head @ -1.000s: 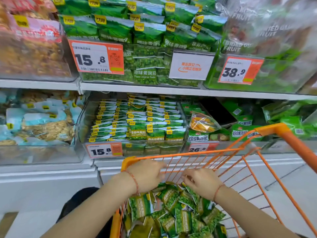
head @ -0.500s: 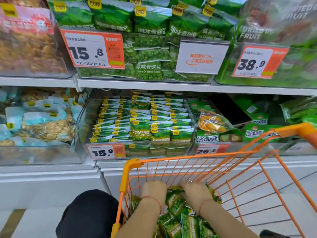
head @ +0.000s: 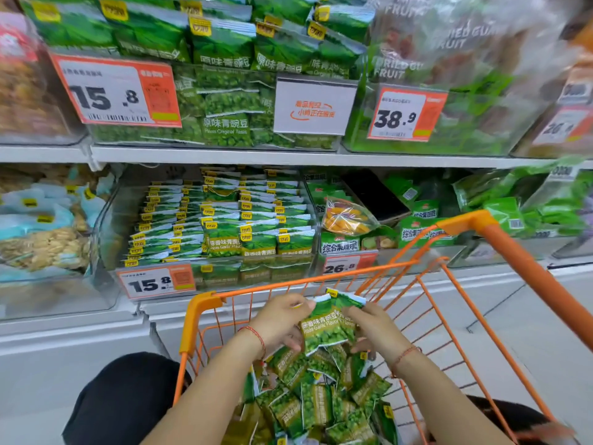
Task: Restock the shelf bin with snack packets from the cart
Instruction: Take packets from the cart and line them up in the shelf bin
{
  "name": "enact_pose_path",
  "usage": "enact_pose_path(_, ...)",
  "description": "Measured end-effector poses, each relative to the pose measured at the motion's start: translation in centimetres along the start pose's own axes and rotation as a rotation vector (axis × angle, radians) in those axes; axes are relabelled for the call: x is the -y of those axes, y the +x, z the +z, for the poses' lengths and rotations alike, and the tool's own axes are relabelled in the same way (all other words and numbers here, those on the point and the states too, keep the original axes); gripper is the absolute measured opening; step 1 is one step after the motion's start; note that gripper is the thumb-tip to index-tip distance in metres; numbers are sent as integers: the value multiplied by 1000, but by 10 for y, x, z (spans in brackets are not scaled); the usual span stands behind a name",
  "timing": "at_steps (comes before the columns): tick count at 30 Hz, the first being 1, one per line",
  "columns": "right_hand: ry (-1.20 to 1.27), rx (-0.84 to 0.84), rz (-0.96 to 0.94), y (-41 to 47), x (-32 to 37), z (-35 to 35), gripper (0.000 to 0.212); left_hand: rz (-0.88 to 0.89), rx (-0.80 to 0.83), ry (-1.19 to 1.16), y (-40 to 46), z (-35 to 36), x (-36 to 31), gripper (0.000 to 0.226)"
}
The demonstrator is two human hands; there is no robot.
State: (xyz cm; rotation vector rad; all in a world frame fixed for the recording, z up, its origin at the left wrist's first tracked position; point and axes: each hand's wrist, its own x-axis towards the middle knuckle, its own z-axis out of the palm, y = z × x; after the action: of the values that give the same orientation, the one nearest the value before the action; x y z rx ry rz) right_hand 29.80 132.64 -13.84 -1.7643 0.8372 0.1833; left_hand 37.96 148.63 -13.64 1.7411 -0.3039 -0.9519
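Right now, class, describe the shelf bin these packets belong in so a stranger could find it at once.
Start at the orange cart; the lower shelf runs just beyond its front rim. The bin is the clear one straight ahead, filled with neat rows of green pea packets. Its 15.8 price tag sets it apart from the 26.8 bin beside it.

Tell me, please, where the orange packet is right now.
In the head view the orange packet lies right of centre on the lower shelf, atop green packs above the 26.8 tag, just right of the pea bin.
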Motion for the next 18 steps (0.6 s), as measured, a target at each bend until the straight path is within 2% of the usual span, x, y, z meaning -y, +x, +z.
enact_pose_path(2, -6, 48, -1, -5, -2, 8, 33, 24, -2, -98, -1, 2, 0, 18)
enact_pose_path(5, 88, 171, 25, -12, -1, 14, 36, 100, -53, 43, 6, 4, 9, 33)
enact_pose_path(6, 92, 214, 23, -13, -3, 14, 45, 131, -90, 90, 6, 6, 11, 37)
enact_pose_path(8, 2, 267, 6, -15, -5, 11, 77, 164, -164, 98, 8, 13, 20, 43)
enact_pose_path(9, -62, 310, -26, -19, -4, 9, 79, 164, -189, 80, 9, 17, 24, 42)
enact_pose_path(10, -101, 331, -54, -23, -2, 8, 67, 159, -204, 49, 10, 20, 25, 37)
enact_pose_path(11, -121, 337, -77, -24, -2, 6, 55, 135, -199, -4, 11, 21, 24, 30)
enact_pose_path(12, -129, 321, -74, -21, -3, 3, 55, 79, -164, -98, 12, 20, 21, 27)
enact_pose_path(14, -193, 216, -21, -17, -3, -1, 83, -83, -89, -199, 13, 11, 14, 27)
enact_pose_path(15, -257, 137, -11, -15, -4, -4, 92, -120, -85, -81, 14, 2, 14, 23)
enact_pose_path(18, -365, 8, -30, -9, -14, -10, 92, -156, -68, 809, 12, -20, 25, 24)
